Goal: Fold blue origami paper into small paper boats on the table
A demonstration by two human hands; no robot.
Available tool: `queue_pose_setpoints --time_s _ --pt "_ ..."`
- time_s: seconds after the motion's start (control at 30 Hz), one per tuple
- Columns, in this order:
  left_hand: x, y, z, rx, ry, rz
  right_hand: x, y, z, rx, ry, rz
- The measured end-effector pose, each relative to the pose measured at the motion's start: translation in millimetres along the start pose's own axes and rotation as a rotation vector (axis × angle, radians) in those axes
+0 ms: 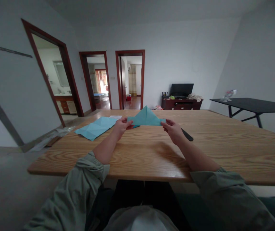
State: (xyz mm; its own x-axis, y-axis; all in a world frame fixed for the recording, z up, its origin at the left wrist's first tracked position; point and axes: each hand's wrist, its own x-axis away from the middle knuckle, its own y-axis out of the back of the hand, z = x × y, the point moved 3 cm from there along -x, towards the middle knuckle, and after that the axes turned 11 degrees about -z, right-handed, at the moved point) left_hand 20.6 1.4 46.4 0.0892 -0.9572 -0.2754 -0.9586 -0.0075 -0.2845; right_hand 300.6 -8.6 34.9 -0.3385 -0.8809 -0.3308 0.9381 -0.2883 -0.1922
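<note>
A folded piece of light blue paper (146,117) is held up above the wooden table, with a pointed peak in the middle and a flat strip reaching out to each side. My left hand (121,126) pinches the strip's left end between thumb and fingers. At the right end, my right hand (171,129) grips the paper the same way. Left of my left hand lies a creased, unfolded blue sheet (96,127). A small dark blue item (136,126) shows partly below the folded paper; its kind is unclear.
A dark, flat object (187,134), perhaps a phone, lies on the wooden table (224,144) beside my right wrist. White paper (115,117) rests behind the blue sheet. A black table (255,105) stands at the right. Against the far wall is a cabinet (173,104) with a television (182,90).
</note>
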Motion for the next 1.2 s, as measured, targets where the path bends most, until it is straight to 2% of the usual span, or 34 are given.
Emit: queue_pose_setpoints --time_s 0.23,0.37,0.5,0.6,0.77,0.9,1.2 --pt "0 -0.7 3 0.01 0.024 -0.003 12 -9 0 -0.069 -0.196 0.166" --pt "4 -3.5 2 -0.031 0.017 0.039 15 -11 -4 -0.027 -0.236 0.218" --pt "5 -5.8 3 -0.088 0.019 0.094 12 -10 -7 0.02 -0.209 0.234" --pt "3 -5.8 5 -0.106 -0.006 0.073 11 -11 -6 0.055 -0.164 0.224" --pt "-3 -3.0 5 -0.082 -0.077 -0.012 10 -9 1 0.059 -0.054 0.115" --pt "-3 -2.2 2 -0.07 -0.1 -0.015 8 -6 6 0.006 0.001 0.036" --pt "-2 -1.9 2 -0.028 -0.066 0.018 9 -7 6 -0.046 0.028 0.084"
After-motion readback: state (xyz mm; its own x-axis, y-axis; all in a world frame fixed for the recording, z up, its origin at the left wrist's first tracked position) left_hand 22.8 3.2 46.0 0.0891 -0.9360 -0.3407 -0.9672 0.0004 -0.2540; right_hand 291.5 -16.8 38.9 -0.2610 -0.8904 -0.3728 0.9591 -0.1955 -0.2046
